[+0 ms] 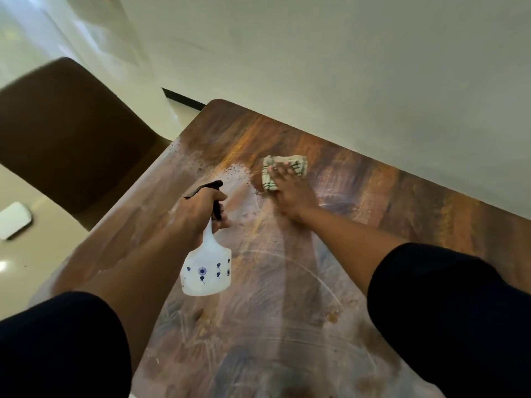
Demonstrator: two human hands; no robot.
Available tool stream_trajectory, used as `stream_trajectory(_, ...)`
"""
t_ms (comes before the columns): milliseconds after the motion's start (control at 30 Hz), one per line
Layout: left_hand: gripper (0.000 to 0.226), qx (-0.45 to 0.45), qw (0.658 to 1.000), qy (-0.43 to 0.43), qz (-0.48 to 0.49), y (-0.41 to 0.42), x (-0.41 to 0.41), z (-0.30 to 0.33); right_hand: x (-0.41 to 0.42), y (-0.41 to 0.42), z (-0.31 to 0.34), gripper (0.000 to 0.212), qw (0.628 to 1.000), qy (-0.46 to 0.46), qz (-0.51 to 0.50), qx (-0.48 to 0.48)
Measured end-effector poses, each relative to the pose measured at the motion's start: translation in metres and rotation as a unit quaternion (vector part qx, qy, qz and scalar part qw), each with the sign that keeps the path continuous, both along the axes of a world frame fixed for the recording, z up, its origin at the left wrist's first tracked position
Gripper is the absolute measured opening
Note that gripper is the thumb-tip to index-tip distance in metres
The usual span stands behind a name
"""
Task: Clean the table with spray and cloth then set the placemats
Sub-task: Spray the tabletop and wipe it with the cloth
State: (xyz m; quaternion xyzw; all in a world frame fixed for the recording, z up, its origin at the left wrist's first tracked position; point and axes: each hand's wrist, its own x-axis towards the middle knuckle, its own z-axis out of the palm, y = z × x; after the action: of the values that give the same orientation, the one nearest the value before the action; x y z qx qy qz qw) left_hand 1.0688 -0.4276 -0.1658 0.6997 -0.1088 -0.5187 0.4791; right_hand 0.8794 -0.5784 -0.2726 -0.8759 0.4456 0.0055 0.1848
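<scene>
A: State the left grip.
B: The left hand [198, 214] is closed round the neck of the spray bottle [207, 265], fingers curled at the black trigger. The bottle is held above the desk [373, 202], nozzle pointing away from the person, its white body with small blue motifs hanging below the hand.

A: State the right grip.
B: The right hand [290, 193] lies flat, fingers extended, pressing down on the cloth [283, 172]. The fingers are motion-blurred. The cloth is a crumpled white piece with dark check lines, lying on the desk near the far edge.

A: Surface condition?
B: Spray droplets [230, 170] sit on the wood just left of the cloth. Pale curved smear marks [275, 262] cover the nearer part of the desk.

A: Surroundings?
B: A brown chair [63, 133] stands at the desk's left side. A small white object [14, 219] lies on the floor beyond it; what it is cannot be determined. A pale wall [344, 67] runs along the desk's far edge. Both arms wear dark sleeves [448, 305].
</scene>
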Motion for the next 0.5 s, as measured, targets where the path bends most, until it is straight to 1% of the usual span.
stream_trajectory(67,0.030,-0.001,1.000,0.000,0.021,0.006,0.012,-0.002,-0.016,-0.009,0.000,0.064,0.994,-0.010,-0.110,0.003)
stream_trajectory(100,0.029,0.001,0.999,0.000,0.032,0.009,0.019,-0.003,-0.020,-0.012,0.000,0.065,0.989,-0.007,-0.149,0.000)
stream_trajectory(167,0.030,0.006,0.999,0.002,0.041,0.013,0.031,-0.007,-0.014,-0.014,0.000,0.065,0.982,0.006,-0.189,-0.008)
stream_trajectory(267,0.031,0.010,0.999,0.010,0.045,0.021,0.047,-0.010,0.024,-0.007,0.004,0.064,0.971,0.001,-0.241,0.000)
stream_trajectory(300,0.028,0.011,0.999,0.013,0.045,0.023,0.051,-0.011,0.041,-0.002,0.006,0.064,0.973,-0.002,-0.232,0.005)
stream_trajectory(333,0.023,0.013,0.999,0.020,0.046,0.026,0.055,-0.011,0.061,0.006,0.009,0.064,0.980,-0.003,-0.201,0.006)
stream_trajectory(400,0.010,0.015,0.998,0.034,0.052,0.030,0.064,-0.008,0.103,0.026,0.011,0.066,0.993,-0.014,-0.115,0.010)
stream_trajectory(433,0.008,0.016,0.998,0.037,0.058,0.032,0.070,-0.009,0.125,0.040,0.011,0.066,0.997,-0.017,-0.071,0.009)
stream_trajectory(467,0.011,0.018,0.997,0.037,0.062,0.034,0.075,-0.008,0.144,0.053,0.011,0.066,0.999,-0.016,-0.027,0.007)
stream_trajectory(500,0.020,0.024,0.997,0.029,0.064,0.037,0.083,-0.009,0.163,0.067,0.009,0.066,1.000,-0.013,0.015,0.001)
